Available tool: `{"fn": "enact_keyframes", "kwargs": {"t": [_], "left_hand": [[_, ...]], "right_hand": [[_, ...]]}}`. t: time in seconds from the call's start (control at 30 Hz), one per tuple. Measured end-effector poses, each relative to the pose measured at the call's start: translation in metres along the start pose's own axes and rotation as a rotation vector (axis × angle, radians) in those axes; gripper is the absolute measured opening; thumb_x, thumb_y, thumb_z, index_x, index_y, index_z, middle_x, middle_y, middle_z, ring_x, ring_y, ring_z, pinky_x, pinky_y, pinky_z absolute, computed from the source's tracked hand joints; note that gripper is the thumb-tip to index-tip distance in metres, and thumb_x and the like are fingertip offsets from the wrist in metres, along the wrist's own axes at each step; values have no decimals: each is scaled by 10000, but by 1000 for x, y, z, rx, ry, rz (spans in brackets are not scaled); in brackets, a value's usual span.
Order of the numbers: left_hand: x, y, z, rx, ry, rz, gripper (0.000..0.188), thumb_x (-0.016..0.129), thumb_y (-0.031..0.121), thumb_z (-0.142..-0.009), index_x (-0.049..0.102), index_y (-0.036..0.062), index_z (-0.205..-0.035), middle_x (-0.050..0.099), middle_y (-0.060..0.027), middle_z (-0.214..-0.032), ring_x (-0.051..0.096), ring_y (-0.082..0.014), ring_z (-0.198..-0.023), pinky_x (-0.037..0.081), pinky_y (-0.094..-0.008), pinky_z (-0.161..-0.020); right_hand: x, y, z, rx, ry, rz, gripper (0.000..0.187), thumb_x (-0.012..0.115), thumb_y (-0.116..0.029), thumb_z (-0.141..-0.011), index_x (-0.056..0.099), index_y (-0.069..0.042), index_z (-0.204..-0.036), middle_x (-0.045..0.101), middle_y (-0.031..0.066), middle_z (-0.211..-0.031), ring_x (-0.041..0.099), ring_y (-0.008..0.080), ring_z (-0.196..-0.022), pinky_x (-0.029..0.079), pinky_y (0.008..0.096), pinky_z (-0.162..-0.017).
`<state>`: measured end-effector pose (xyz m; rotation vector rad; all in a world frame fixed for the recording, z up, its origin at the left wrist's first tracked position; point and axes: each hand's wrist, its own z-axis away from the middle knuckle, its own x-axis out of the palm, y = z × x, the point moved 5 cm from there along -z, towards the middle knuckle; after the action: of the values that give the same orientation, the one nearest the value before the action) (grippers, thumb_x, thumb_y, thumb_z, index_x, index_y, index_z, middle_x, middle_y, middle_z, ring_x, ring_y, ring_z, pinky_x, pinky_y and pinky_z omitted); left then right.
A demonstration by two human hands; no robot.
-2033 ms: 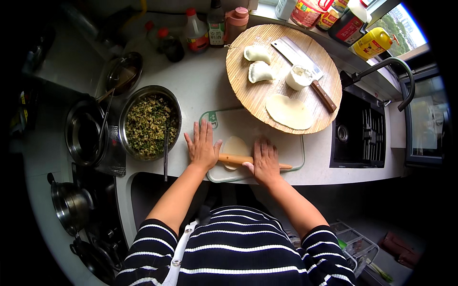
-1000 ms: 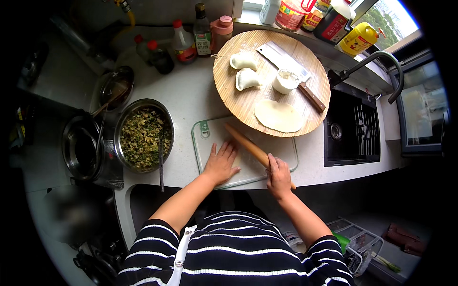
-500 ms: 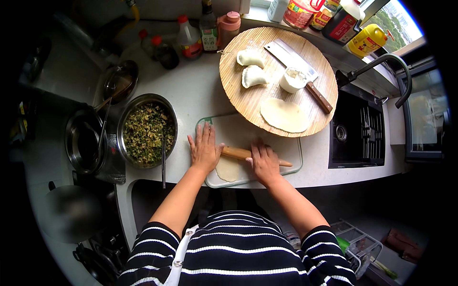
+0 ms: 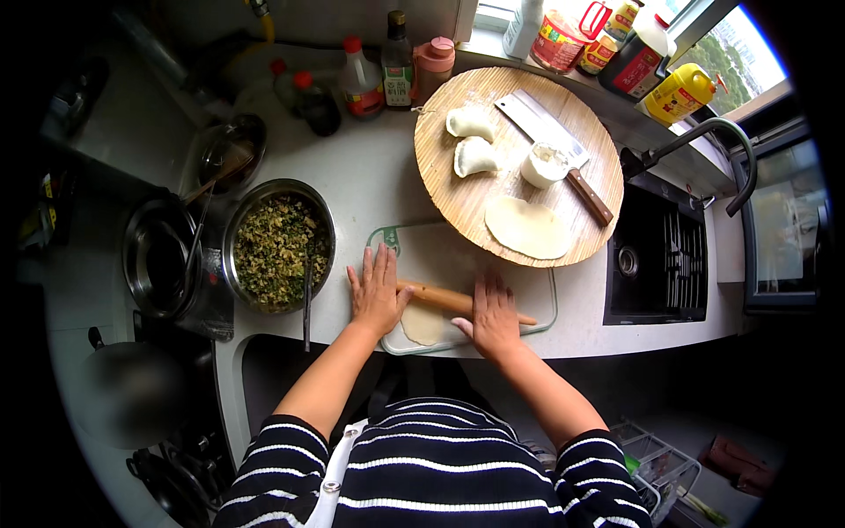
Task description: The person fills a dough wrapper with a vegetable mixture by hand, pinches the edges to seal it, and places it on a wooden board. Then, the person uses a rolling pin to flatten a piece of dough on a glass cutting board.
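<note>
Both flat hands, left hand (image 4: 377,292) and right hand (image 4: 495,314), atop rolling pin (image 4: 444,300) over dough (image 4: 424,323).

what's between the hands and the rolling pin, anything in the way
Nothing visible. The left hand and right hand both rest flat on the rolling pin, which lies across the dough on the cutting board.

Small kitchen, seen from above. Pale grey stone-look countertop (image 4: 387,189) wraps an L along the left and far sides. Black rectangular sink basin (image 4: 656,264) set into the counter at right, with a dark curved tap (image 4: 713,141) arching over it. Window (image 4: 735,48) at upper right, daylight coming in, greenery outside; its ledge (image 4: 616,110) runs just behind the sink. Dark glass panel (image 4: 783,238) far right. Floor below in shadow.
</note>
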<state>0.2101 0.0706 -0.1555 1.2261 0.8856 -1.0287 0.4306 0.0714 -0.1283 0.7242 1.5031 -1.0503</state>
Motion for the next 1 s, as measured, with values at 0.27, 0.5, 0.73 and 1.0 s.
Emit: {"fn": "enact_keyframes", "kwargs": {"t": [0.27, 0.5, 0.73, 1.0], "left_hand": [[14, -10, 25, 83, 39, -24, 861, 512, 522, -900, 125, 66, -1519, 61, -109, -1600, 12, -344, -1469, -2, -654, -1106], [11, -8, 27, 65, 31, 16, 851, 514, 488, -907, 127, 36, -1515, 42, -145, -1597, -2, -344, -1471, -44, -629, -1112], [38, 35, 77, 331, -335, -127, 979, 467, 655, -854, 140, 1, -1505, 49, -193, -1585, 52, -331, -1470, -2, -643, -1106], [15, 44, 57, 276, 193, -24, 965, 414, 647, -886, 66, 1, -1513, 4, -191, -1590, -18, -352, -1471, -87, -622, -1100]], "right_hand": [[9, -4, 30, 41, -155, 10, 949, 551, -637, -800, 288, 20, -1434, 219, 242, -1514, 205, 415, -1401, 177, 588, -1117], [17, 14, 39, -98, 26, 69, 609, 549, -395, -884, 430, -33, -1359, 488, 169, -1264, 481, 347, -1129, 365, 515, -967], [-20, 21, 56, 73, 297, -230, 580, 678, -79, -770, 474, -26, -1310, 573, 172, -1096, 562, 348, -947, 475, 435, -794], [-16, 15, 47, -100, 174, -128, 514, 655, -150, -795, 509, -13, -1269, 592, 140, -1044, 579, 304, -894, 481, 392, -754]]}}
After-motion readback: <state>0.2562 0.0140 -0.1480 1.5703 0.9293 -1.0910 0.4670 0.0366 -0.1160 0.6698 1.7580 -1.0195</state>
